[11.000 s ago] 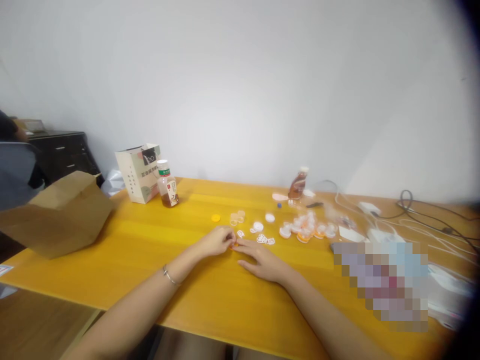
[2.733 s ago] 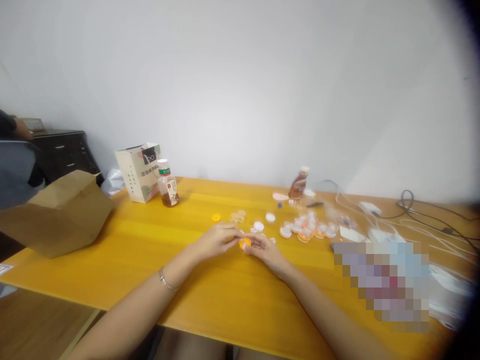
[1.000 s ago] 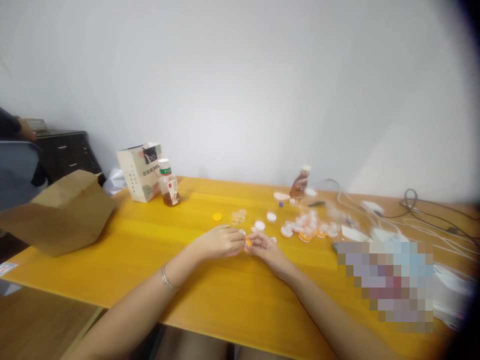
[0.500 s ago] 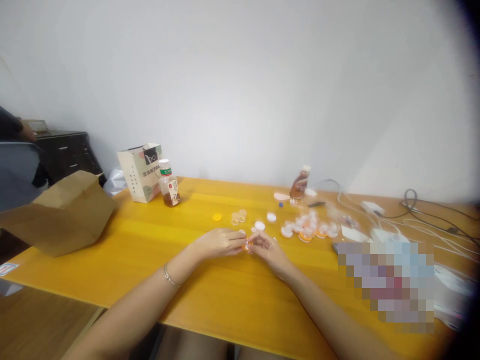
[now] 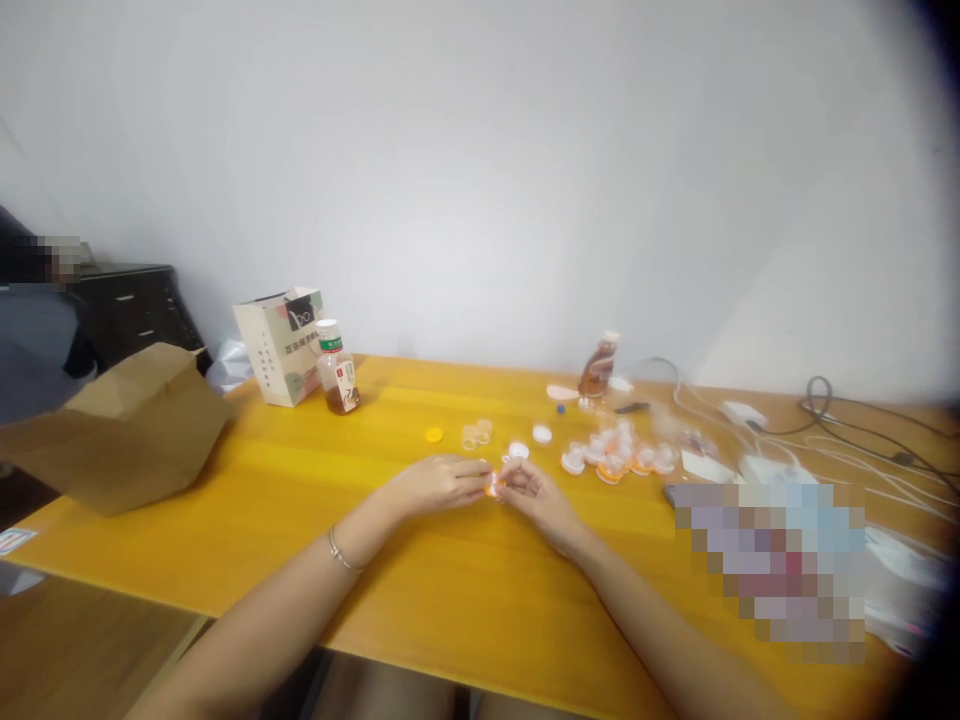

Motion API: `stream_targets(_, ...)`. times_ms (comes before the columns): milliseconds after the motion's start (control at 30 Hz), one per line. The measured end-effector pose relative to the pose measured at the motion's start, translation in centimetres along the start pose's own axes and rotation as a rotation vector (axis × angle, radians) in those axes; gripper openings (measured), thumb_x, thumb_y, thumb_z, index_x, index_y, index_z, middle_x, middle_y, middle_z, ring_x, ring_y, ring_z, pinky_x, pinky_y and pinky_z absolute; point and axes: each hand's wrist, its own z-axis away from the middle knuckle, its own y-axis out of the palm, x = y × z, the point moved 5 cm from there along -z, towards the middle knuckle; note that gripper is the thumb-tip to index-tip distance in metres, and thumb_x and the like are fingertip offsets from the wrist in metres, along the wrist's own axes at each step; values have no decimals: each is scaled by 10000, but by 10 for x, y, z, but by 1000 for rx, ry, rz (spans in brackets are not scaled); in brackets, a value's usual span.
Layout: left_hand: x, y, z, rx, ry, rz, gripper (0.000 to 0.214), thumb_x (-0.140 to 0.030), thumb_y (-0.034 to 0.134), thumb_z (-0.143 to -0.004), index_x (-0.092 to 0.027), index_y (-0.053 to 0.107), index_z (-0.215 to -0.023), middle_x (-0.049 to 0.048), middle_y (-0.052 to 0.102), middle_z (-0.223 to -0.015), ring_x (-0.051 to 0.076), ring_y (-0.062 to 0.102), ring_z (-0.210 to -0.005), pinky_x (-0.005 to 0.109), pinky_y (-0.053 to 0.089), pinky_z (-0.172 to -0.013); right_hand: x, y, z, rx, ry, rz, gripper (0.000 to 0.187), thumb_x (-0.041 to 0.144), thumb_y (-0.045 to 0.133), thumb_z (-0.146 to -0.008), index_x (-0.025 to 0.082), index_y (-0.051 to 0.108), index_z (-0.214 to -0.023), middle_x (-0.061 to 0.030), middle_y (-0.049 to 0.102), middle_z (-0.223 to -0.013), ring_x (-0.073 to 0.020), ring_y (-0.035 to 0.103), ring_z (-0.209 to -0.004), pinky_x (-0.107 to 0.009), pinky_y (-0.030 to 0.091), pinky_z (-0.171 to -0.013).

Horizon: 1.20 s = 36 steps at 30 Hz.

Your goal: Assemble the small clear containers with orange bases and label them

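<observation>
My left hand [image 5: 450,480] and my right hand [image 5: 531,495] meet over the middle of the table. Between their fingertips is a small round orange-and-white case [image 5: 493,484], and both hands are closed on it. Fingers cover much of it. Just beyond my hands lie white round caps [image 5: 518,452], a clear twin-cup case [image 5: 477,433] and a yellow cap [image 5: 434,435]. To the right of my right hand is a cluster of clear cases [image 5: 615,455] with orange and white parts.
A paper bag [image 5: 277,350] and a bottle of brown liquid [image 5: 339,375] stand at the back left. An open brown bag [image 5: 127,430] lies at the table's left. Farther right are another brown bottle [image 5: 598,370], cables [image 5: 817,400] and a blurred-out item [image 5: 780,570]. A person [image 5: 34,310] is at the far left.
Both hands stay in nearly the same place, still gripping the small case. The fingers and the case have shifted only slightly.
</observation>
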Motion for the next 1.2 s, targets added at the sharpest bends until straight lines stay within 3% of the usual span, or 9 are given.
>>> stream_targets(167, 0, -5, -3, -16, -49, 181, 259, -241, 396, -846, -200, 498, -1081, 45, 557, -1125, 132, 537, -995, 252, 434, -875, -2, -1, -2, 38, -8, -49, 292, 335, 650, -636, 240, 422, -791, 46, 586, -658, -125, 569, -645, -271, 417, -659)
stream_targets(400, 3, -6, -7, -1, -278, 441, 344, -325, 468, -807, -193, 460, -1125, 55, 582, -1075, 134, 558, -945, 235, 436, -831, -6, -3, -3, 22, 8, -23, 318, 345, 647, -639, 247, 417, -836, 41, 620, -691, -144, 599, -710, -296, 420, -732)
stream_targets(633, 5, -8, -8, -23, -289, 456, 337, -320, 462, -812, -196, 474, -1125, 63, 586, -1074, 149, 550, -966, 258, 414, -854, -4, -2, -2, 41, 5, -17, 375, 320, 652, -643, 251, 432, -939, 7, 635, -818, -157, 594, -830, -325, 401, -821)
stream_targets(1033, 3, -7, -7, -95, -185, 364, 268, -280, 462, -814, -197, 547, -1054, 70, 586, -1081, 141, 557, -961, 263, 439, -835, -5, -4, -3, 0, 23, -29, 349, 297, 674, -617, 227, 505, -915, -2, 639, -780, -155, 598, -796, -326, 412, -811)
stream_targets(1133, 10, -10, -5, -115, -242, 332, 305, -298, 484, -799, -199, 524, -1085, 63, 591, -1077, 147, 546, -982, 275, 423, -864, -6, -10, -5, -51, 36, -22, 353, 301, 681, -605, 222, 505, -900, -5, 647, -784, -157, 605, -767, -334, 416, -804)
stream_targets(1200, 25, -13, 2, -187, -364, 259, 294, -289, 475, -802, -199, 528, -1077, 58, 602, -1054, 154, 544, -983, 292, 414, -873, -6, -15, -5, -125, 44, -7, 357, 298, 688, -594, 220, 502, -889, -1, 648, -772, -153, 605, -731, -335, 423, -790)
